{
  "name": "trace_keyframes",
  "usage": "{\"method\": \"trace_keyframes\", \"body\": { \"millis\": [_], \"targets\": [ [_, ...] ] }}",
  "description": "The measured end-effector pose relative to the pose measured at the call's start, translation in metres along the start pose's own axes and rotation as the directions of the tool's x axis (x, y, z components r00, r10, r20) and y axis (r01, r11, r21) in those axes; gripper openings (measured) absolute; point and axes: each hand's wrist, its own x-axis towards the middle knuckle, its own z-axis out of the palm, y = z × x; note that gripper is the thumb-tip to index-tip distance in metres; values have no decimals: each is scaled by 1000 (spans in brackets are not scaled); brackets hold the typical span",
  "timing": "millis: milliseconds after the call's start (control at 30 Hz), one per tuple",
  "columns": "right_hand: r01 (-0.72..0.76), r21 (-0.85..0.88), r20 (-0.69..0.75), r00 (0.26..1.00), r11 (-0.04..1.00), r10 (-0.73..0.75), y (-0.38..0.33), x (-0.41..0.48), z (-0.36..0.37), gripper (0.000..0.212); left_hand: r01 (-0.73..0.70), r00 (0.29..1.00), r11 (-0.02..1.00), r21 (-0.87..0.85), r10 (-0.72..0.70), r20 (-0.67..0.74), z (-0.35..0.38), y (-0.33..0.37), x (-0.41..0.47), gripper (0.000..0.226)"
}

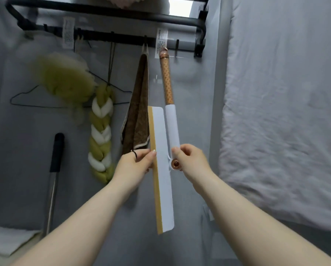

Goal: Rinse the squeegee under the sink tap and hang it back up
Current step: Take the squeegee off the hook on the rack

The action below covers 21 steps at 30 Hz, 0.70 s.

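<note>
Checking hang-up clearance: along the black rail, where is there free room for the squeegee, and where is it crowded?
Free: the rail stretch right of the squeegee top, around the bare hook. Crowded: leftward, the brown towel, braided cloth, wire hanger and green puff hang close together.

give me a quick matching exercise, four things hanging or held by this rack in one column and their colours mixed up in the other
Things
1. squeegee blade
2. squeegee handle, upper part
3. towel on a hook
4. braided piece

Colours
A. green and white
B. brown
C. white with a tan strip along one edge
D. copper with a diamond pattern

Pairs: 1-C, 2-D, 3-B, 4-A

The left hand pinches the blade edge; the right hand grips the white lower handle.
</note>
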Motion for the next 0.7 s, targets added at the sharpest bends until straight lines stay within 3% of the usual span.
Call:
{"method": "trace_keyframes", "body": {
  "millis": [233,400,500,633,700],
  "targets": [
    [-84,-18,135,987,996,86,47,-70,-21,21,113,993,991,-78,-110,41,14,0,-35,25],
    [-109,-92,252,959,990,129,69,-113,-47,9,169,980,986,5,-168,111,34,-13,-81,22],
    [-115,-155,333,929,981,161,76,-139,-68,24,153,967,984,90,-168,191,54,-11,-113,23],
    [-75,-275,342,924,959,170,87,-178,-108,22,216,927,975,59,-224,300,87,-4,-151,11],
    [-22,-372,322,935,928,151,93,-194,-131,15,274,892,961,19,-262,367,102,0,-165,19]
  ]
}}
